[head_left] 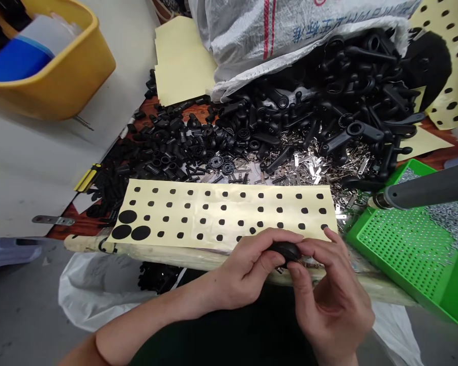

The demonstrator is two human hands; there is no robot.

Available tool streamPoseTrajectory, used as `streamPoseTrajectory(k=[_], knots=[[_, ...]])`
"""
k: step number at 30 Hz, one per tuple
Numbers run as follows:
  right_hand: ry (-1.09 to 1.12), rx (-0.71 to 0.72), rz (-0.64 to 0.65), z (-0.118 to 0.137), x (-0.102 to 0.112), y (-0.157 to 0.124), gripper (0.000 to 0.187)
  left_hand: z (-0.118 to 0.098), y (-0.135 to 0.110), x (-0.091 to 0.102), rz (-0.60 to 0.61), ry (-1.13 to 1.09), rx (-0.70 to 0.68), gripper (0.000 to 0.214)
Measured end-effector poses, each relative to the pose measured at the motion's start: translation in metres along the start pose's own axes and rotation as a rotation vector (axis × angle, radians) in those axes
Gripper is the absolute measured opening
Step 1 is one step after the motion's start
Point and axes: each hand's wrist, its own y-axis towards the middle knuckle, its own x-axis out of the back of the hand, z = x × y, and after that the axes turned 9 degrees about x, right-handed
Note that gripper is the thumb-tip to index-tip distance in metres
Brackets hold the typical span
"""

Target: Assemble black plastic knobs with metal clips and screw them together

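Note:
Both hands meet at the near edge of the table around a small round black plastic part (287,250). My left hand (248,267) curls its fingers over the part from the left. My right hand (330,295) pinches it from the right with thumb and fingertips. Just beyond them lies a pale yellow sticker sheet (221,213) dotted with small black round stickers and three larger black discs at its left end.
A heap of black plastic handles and small parts (290,117) spills from a white woven sack (275,35), with shiny metal clips (313,165) among them. A green perforated tray (408,249) with screws and a grey tool handle (431,188) sits right. A yellow bin (61,76) is far left.

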Motion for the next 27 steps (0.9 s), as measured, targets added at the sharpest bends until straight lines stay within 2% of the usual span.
streamPoseTrajectory(k=[4, 7, 12, 14, 18, 21, 27], knots=[[0.011, -0.019, 0.005, -0.003, -0.003, -0.003, 0.021, -0.001, 0.005, -0.003, -0.059, -0.095, 0.129, 0.024], [0.103, -0.161, -0.008, -0.008, -0.002, -0.004, 0.017, -0.002, 0.012, -0.005, -0.057, -0.219, 0.235, 0.020], [0.274, -0.549, -0.154, -0.015, 0.005, 0.008, 0.014, -0.004, 0.019, -0.008, 0.062, -0.406, 0.372, 0.053], [0.346, -0.634, -0.203, -0.016, 0.007, 0.013, 0.017, -0.006, 0.019, -0.012, 0.059, -0.421, 0.390, 0.062], [0.427, -0.712, -0.176, -0.014, 0.009, 0.015, 0.023, -0.008, 0.018, -0.022, -0.034, -0.402, 0.379, 0.043], [0.373, -0.728, -0.172, -0.011, 0.011, 0.014, 0.025, -0.006, 0.017, -0.027, -0.084, -0.371, 0.349, 0.040], [0.370, -0.723, -0.156, -0.006, 0.018, 0.013, 0.023, 0.002, 0.018, -0.027, -0.019, -0.391, 0.308, 0.041]])
